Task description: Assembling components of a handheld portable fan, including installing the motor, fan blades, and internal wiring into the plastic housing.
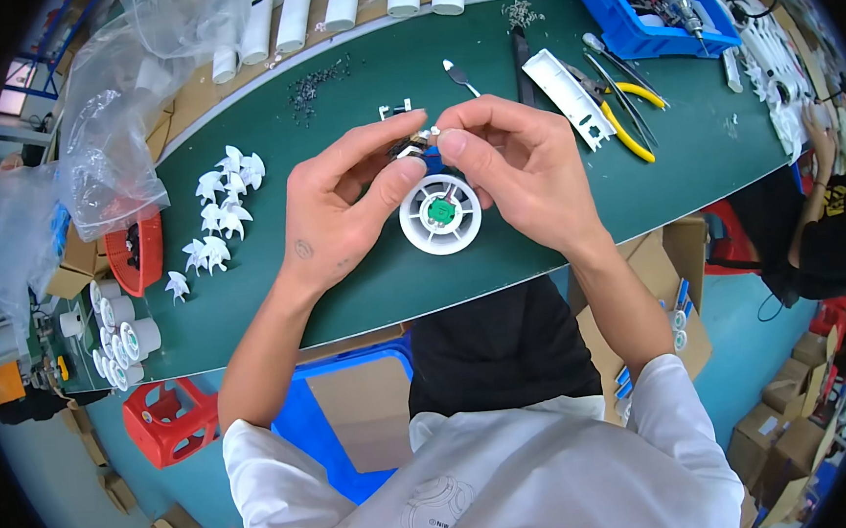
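- The person's left hand and right hand meet above the green table, fingertips drawn together at one point.
- Both hands pinch a small dark part with white bits on it. Thumb and forefinger of each hand are closed on it from opposite sides; the remaining fingers are loosely curled.
- What the small part is cannot be told; the fingers hide most of it.
- Directly below the grip, nearer the person, a white round housing lies flat on the table. A green circuit board sits at its centre. The left thumb lies over its upper left rim, and the right palm overlaps its right edge.
- Just beyond the grip, a small white bracket rests on the table.
- To the left of the grip, well apart, white fan impellers lie scattered. Further left stands a red basket.
- To the right of the grip, beyond the right hand, a long white cover lies at an angle. Yellow-handled pliers lie just beside it.
- Further out on that side sits a blue bin.
- Far beyond the grip, white tubes stand in a row at the table's far edge.
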{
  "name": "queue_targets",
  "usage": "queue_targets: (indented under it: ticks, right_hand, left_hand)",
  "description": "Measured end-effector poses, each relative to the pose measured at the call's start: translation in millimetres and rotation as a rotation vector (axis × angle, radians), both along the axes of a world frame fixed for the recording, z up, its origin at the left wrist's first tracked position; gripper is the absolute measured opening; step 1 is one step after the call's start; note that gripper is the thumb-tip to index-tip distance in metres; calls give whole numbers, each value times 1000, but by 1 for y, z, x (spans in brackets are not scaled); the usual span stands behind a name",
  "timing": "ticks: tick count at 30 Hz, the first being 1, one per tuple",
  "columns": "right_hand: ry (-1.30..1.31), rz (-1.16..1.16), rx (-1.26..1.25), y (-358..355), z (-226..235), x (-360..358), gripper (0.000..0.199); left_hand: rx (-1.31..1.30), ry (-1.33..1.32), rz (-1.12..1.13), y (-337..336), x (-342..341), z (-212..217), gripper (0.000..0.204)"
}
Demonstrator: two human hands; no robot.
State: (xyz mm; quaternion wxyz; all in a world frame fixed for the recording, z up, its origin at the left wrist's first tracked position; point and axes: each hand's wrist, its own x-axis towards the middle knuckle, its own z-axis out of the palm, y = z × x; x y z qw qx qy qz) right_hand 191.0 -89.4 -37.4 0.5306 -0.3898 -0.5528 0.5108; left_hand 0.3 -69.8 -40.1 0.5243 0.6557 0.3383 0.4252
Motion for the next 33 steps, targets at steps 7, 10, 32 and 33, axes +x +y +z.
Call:
queue_targets:
  ticks: [7,10,32,33]
  right_hand:
    - [-190,-85,122,-5,-5,-9,15]
    - [-348,-114,230,-3,-9,-6,15]
    - [-338,-164,326,-4,-15,-8,7]
    - [-327,-161,305,-4,-15,-9,7]
  left_hand:
    - [-129,-157,-92,5,-4,-5,29]
    - [-67,-163,-88,4,-4,-8,28]
    - [79,-74,7,1,-1,-12,28]
    - [80,-66,5,1,-1,-11,28]
